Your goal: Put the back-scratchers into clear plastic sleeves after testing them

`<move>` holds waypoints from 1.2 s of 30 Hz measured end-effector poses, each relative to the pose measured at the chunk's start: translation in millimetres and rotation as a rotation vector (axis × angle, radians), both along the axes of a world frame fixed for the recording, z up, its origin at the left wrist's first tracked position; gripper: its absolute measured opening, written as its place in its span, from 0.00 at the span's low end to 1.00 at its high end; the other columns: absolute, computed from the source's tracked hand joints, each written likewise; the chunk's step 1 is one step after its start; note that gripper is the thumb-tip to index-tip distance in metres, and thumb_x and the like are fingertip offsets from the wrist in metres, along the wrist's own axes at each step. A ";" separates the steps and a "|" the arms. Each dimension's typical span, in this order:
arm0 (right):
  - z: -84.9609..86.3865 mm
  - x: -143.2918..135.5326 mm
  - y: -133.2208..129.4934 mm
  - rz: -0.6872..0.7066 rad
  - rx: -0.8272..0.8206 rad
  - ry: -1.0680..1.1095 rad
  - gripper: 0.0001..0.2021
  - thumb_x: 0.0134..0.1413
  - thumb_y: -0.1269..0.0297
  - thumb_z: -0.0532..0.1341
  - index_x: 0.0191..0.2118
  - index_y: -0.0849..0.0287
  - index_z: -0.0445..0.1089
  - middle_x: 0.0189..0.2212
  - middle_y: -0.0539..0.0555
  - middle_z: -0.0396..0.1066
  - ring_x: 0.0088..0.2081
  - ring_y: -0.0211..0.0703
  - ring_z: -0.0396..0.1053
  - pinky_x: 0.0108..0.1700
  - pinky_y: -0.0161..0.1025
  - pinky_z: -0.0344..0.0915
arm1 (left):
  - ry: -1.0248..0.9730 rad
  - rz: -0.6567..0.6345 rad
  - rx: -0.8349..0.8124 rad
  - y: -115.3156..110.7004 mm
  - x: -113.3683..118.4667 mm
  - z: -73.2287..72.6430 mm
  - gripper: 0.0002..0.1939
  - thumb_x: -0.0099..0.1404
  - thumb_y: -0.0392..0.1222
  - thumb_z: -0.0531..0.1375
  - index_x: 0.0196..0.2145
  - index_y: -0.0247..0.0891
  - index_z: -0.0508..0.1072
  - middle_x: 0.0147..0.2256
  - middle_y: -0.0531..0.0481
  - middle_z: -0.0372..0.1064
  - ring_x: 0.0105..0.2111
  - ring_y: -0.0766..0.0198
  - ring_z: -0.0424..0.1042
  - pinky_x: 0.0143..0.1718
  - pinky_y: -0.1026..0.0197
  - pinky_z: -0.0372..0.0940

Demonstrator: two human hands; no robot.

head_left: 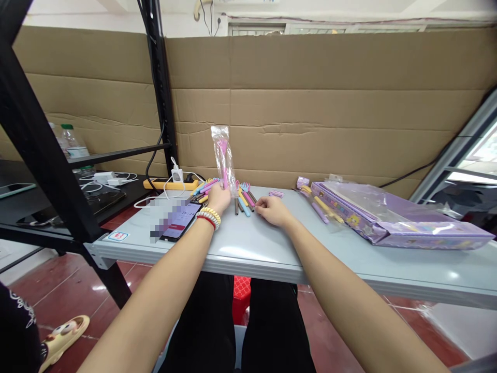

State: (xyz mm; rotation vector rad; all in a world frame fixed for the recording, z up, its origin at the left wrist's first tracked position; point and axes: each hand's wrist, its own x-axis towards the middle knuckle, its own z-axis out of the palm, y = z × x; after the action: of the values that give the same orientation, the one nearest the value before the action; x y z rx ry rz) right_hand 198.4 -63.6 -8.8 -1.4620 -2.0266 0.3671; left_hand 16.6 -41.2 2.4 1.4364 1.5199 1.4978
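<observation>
Below both grips, nearest the wearer, black-trousered legs [274,326] extend under a smooth light-grey counter [248,251], with a patterned red plastic seat [241,292] showing between them. Just to the near left of the left grip [218,199] lies a black phone [180,220] with a lit, partly blurred screen; pale beaded and red bands [209,215] circle that wrist. The left grip is closed on the lower end of a clear plastic sleeve [221,150], raised upright with a slim pink stick-shaped item inside. The right grip [272,211] has thumb and forefinger drawn together low over the counter; whether anything is pinched there cannot be told. Between the two grips lie slim multicoloured sticks [244,199], some fork-topped, and more pink, yellow and blue sticks [202,190] lie just left of the left grip. Right of the right grip, yellow and purple sticks in clear wrap [324,204] rest beside a flat purple printed box [419,233]. Beyond the left grip, off to its left, sits a yellow power strip [163,184], and farthest, brown cardboard panels [310,114] stand behind everything.
</observation>
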 end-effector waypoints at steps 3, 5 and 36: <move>-1.7 -13.4 -7.8 0.048 0.169 -0.123 0.09 0.52 0.66 0.57 0.36 0.61 0.74 0.29 0.54 0.73 0.32 0.41 0.68 0.35 0.36 0.60 | 0.065 0.198 0.067 4.1 -3.6 0.4 0.08 0.59 0.34 0.56 0.38 0.35 0.72 0.39 0.42 0.74 0.39 0.57 0.73 0.43 0.56 0.67; -4.1 -24.6 -12.6 0.156 0.286 -0.233 0.13 0.54 0.65 0.58 0.44 0.60 0.73 0.37 0.57 0.73 0.40 0.46 0.68 0.41 0.38 0.61 | 0.096 0.266 0.068 3.9 -4.9 1.5 0.08 0.60 0.34 0.56 0.38 0.35 0.72 0.39 0.41 0.74 0.41 0.56 0.73 0.44 0.56 0.65; 8.7 5.1 -8.7 -0.280 0.346 -0.247 0.10 0.51 0.69 0.54 0.33 0.61 0.73 0.38 0.60 0.72 0.45 0.51 0.64 0.48 0.44 0.57 | 0.771 0.011 0.210 -20.3 0.2 -0.3 0.15 0.63 0.37 0.53 0.46 0.38 0.72 0.38 0.43 0.75 0.41 0.54 0.73 0.43 0.58 0.63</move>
State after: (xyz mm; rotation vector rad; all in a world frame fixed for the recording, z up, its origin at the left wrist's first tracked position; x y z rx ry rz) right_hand 203.5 -72.3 -0.1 -1.5948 -1.9098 -0.2807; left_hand 16.8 -61.5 2.1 2.3089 1.8157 1.1814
